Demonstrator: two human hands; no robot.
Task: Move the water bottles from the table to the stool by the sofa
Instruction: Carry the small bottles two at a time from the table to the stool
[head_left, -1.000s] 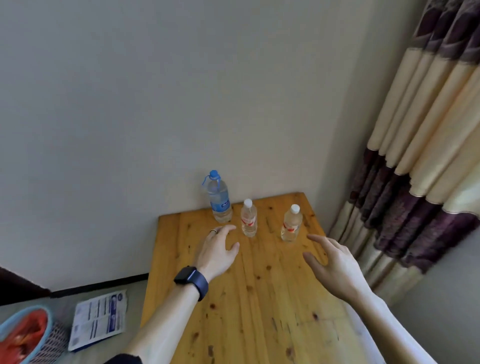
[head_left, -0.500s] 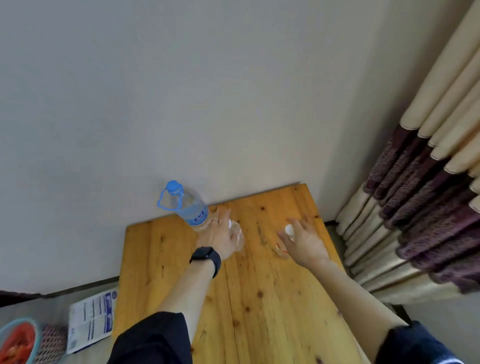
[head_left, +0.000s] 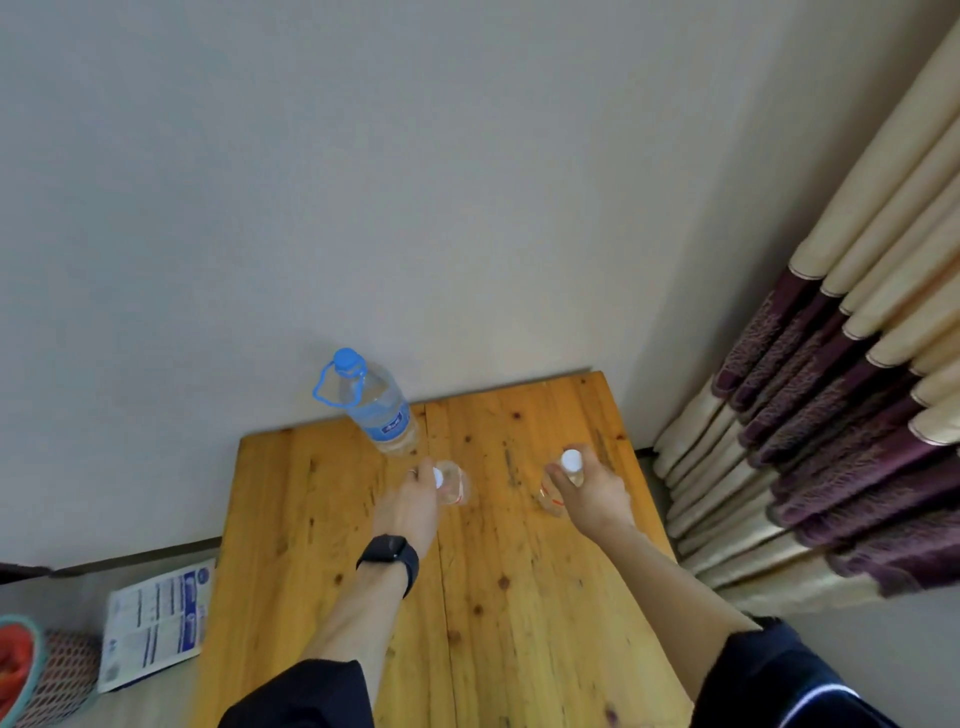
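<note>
Left hand (head_left: 410, 506) and right hand (head_left: 589, 493) each clamped round a small bottle (head_left: 456, 486) (head_left: 553, 493) on the table (head_left: 519, 597); grasp step, next lift both clear; large bottle (head_left: 376, 405) stands untouched.

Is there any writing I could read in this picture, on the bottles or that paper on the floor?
Nothing legible.
Big bottle: blue label with white print, too blurred to read.
Two small bottles: red marks only, partly hidden by the hands.
Leaflet: blue-and-white print with round logos, too small to read.
</note>
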